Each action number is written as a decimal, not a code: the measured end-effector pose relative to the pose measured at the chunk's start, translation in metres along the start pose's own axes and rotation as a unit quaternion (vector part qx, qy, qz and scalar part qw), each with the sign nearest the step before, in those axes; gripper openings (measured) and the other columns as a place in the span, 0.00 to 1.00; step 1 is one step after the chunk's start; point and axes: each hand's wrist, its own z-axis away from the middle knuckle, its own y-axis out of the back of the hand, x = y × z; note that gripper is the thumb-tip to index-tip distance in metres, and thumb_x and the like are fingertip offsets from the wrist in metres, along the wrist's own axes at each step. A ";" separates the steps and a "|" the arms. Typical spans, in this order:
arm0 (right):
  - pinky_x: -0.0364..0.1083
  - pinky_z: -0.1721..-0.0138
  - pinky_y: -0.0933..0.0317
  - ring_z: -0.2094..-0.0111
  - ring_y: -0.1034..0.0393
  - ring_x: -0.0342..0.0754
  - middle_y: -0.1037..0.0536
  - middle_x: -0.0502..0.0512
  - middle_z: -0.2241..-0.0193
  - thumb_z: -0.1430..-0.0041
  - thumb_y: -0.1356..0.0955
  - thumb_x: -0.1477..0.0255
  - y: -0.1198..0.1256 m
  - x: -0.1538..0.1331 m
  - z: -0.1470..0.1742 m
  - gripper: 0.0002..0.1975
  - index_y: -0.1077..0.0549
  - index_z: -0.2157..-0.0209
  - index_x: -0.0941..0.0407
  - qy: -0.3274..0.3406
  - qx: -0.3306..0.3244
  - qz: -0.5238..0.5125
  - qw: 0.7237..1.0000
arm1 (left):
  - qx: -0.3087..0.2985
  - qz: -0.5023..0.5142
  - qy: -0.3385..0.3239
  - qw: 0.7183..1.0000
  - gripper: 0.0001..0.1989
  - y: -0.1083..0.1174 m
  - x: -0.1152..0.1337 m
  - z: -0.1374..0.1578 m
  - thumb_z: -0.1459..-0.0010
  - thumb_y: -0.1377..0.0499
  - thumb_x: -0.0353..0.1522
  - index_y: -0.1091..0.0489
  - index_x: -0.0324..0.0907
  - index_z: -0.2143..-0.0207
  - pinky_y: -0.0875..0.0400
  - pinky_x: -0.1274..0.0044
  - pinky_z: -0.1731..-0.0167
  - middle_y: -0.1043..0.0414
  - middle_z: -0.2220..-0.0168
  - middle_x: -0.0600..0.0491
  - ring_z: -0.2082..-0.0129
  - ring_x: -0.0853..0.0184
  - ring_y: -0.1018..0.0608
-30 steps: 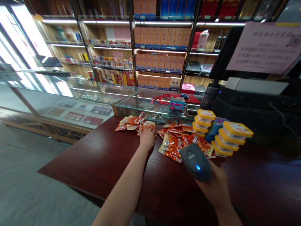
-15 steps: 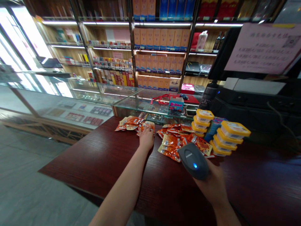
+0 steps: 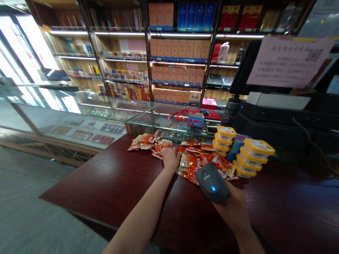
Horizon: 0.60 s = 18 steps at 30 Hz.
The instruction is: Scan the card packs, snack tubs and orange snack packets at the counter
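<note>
My right hand [image 3: 233, 206] is wrapped around a dark grey barcode scanner [image 3: 212, 183] with a lit blue light, its head pointing at the orange snack packets. On the dark wooden counter, my left hand [image 3: 171, 158] reaches between two groups of these packets, fingers outstretched at the edge of the larger pile [image 3: 189, 160]. Whether the fingertips touch a packet is hard to see. Just left of that hand lies a single snack packet [image 3: 162, 148]. Farther left is a smaller pile of packets [image 3: 144, 141].
Yellow-lidded plastic tubs stand in two stacks, a rear stack [image 3: 222, 141] and a right stack [image 3: 253, 158]. Behind the counter is a glass display case [image 3: 143, 118] carrying a small colourful box [image 3: 195, 120]. A monitor [image 3: 245, 67] with a pink paper sign stands at right.
My left hand has moved off the single packet and shifted right toward the larger pile. My right hand still holds the scanner. The view has tilted slightly.
</note>
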 end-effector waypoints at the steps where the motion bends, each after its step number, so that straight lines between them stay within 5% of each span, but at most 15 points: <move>1: 0.45 0.69 0.36 0.70 0.25 0.51 0.20 0.55 0.70 0.50 0.35 0.72 0.000 0.000 0.000 0.16 0.28 0.58 0.54 -0.002 0.001 -0.003 1.000 | 0.007 0.038 0.029 0.999 0.14 0.000 0.000 -0.001 0.48 0.40 0.32 0.26 0.38 0.58 0.34 0.67 0.55 0.25 0.62 0.43 0.57 0.55 0.26; 7: 0.46 0.63 0.34 0.67 0.24 0.52 0.19 0.55 0.66 0.51 0.34 0.73 -0.001 0.001 0.002 0.17 0.28 0.56 0.53 -0.013 -0.003 -0.022 1.000 | -0.045 0.293 0.155 0.942 0.02 0.000 -0.022 -0.006 0.55 0.39 0.27 0.27 0.37 0.74 0.32 0.76 0.74 0.30 0.81 0.53 0.78 0.65 0.26; 12: 0.45 0.66 0.34 0.69 0.24 0.51 0.19 0.55 0.68 0.52 0.34 0.72 0.000 0.002 0.002 0.16 0.27 0.58 0.54 -0.007 0.005 -0.013 1.000 | -0.008 0.413 0.222 0.883 0.06 0.013 -0.035 -0.006 0.58 0.38 0.23 0.32 0.38 0.75 0.28 0.77 0.75 0.31 0.81 0.56 0.78 0.66 0.24; 18: 0.45 0.67 0.34 0.70 0.25 0.51 0.20 0.55 0.68 0.52 0.34 0.72 0.000 -0.001 -0.001 0.13 0.27 0.62 0.54 0.001 0.012 -0.016 1.000 | -0.016 0.580 0.260 0.772 0.12 0.026 -0.016 0.000 0.57 0.37 0.22 0.38 0.39 0.71 0.23 0.73 0.73 0.29 0.76 0.56 0.76 0.68 0.23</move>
